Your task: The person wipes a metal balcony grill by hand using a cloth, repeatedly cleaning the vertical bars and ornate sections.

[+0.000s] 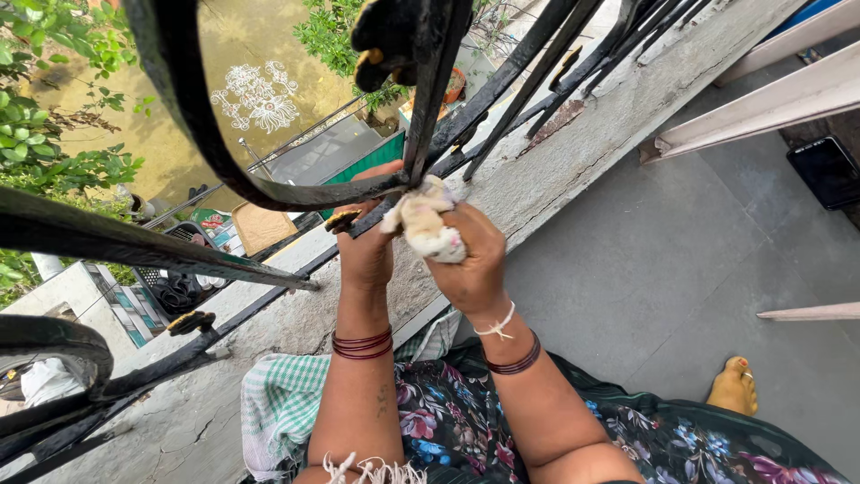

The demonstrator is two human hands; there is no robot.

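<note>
My right hand (pixel 470 260) fingers pinch a soft, light rag (pixel 423 224) (bunch it mid-wad); left hand (pixel 365 237) fingers curl around the stiff railing (pixel 296 193).

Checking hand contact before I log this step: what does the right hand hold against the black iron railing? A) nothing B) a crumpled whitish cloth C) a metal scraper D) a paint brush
B: the right hand grips a crumpled whitish cloth pressed to the black iron railing, with the left hand beside it.

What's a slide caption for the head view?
Right hand presses a pale cloth against a black iron railing; left hand grips it.
</note>
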